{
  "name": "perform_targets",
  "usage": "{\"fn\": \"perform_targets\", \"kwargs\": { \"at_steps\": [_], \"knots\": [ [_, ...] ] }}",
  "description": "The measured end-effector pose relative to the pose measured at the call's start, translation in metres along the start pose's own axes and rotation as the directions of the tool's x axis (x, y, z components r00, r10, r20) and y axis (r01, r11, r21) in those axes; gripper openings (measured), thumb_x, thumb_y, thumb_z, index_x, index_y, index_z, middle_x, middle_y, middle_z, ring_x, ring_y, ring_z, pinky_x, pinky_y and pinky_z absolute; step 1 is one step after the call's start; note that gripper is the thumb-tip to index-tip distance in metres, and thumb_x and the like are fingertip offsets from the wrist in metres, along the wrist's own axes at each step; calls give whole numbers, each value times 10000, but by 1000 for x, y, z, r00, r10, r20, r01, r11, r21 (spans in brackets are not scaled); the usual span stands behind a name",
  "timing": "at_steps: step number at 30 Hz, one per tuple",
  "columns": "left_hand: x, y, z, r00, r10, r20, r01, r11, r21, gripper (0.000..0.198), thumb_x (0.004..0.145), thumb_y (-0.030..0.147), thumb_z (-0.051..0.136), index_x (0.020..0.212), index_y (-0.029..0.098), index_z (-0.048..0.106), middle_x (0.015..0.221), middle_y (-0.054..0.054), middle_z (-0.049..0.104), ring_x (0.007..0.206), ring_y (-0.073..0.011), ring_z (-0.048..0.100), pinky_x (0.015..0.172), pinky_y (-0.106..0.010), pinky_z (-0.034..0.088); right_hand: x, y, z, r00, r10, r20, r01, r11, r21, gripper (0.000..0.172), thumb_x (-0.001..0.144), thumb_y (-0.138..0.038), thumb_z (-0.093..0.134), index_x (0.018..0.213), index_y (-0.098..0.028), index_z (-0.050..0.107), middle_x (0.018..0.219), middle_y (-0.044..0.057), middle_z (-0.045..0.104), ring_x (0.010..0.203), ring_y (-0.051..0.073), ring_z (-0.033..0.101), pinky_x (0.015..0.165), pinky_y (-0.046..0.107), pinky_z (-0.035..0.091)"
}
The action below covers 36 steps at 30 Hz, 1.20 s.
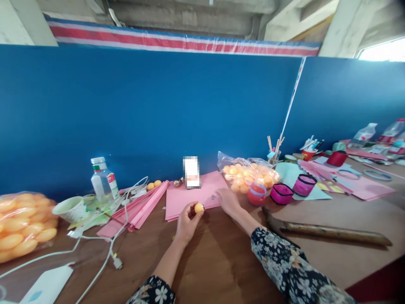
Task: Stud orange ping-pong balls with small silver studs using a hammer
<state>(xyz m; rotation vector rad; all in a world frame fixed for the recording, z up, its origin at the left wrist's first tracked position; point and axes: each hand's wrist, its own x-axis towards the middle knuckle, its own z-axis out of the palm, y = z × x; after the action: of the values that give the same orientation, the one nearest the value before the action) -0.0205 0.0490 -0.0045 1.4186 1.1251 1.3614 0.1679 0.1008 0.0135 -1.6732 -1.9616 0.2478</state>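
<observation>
My left hand [187, 221] pinches a small orange ball [199, 207] between thumb and fingers, just above the near edge of a stack of pink paper [193, 198]. My right hand [228, 201] rests flat on the right corner of that pink stack, fingers stretched out, holding nothing. A clear bag of orange balls [248, 174] lies just beyond the right hand. A red cup with a blue rim [256, 194] stands beside it.
At the left edge lies another bag of orange balls [23, 223], with a white cup [72, 208], a water bottle [103, 179] and white cables [107, 249]. Two pink baskets [292, 190] and a long wooden tool [325, 231] sit right. A blue partition [158, 109] backs the table.
</observation>
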Motion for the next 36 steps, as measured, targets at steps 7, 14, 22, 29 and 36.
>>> {"fn": "perform_targets", "kwargs": {
  "at_steps": [7,14,22,29,36],
  "knots": [
    [0,-1,0,1000,14,1,-14,1000,-6,399,635,315,655,984,142,575,980,-93,643,903,-196,602,851,-344,445,10,-13,-1,994,55,94,-36,980,-195,192,765,-211,502,888,-196,648,908,91,646,866,226,556,682,286,383],
    [-1,2,0,1000,23,14,-23,1000,0,391,634,319,652,975,143,579,976,-90,645,893,-195,605,841,-341,450,4,-20,-5,993,75,88,-53,972,-231,166,774,-194,477,797,-190,641,881,81,648,844,213,558,618,258,366],
    [-3,8,-1,1000,26,14,-26,999,23,386,637,307,650,981,151,572,980,-91,635,899,-201,598,860,-365,442,-8,-15,-7,999,36,-18,-37,998,-56,145,745,-144,464,775,-156,605,754,75,647,751,190,566,647,264,349],
    [-4,9,-2,999,29,28,-29,999,20,413,647,300,638,1023,155,549,998,-91,622,895,-198,597,844,-357,451,-25,-26,-1,993,-74,-87,99,937,334,116,751,-210,482,751,-169,590,740,23,634,701,147,566,640,238,405],
    [-2,5,-2,999,33,42,-33,999,-8,412,630,274,648,1008,158,536,1004,-82,617,920,-190,588,832,-329,456,-36,-28,19,993,-95,-74,121,754,645,166,744,-256,513,828,-140,595,781,51,648,730,157,593,685,271,464]
  ]
}}
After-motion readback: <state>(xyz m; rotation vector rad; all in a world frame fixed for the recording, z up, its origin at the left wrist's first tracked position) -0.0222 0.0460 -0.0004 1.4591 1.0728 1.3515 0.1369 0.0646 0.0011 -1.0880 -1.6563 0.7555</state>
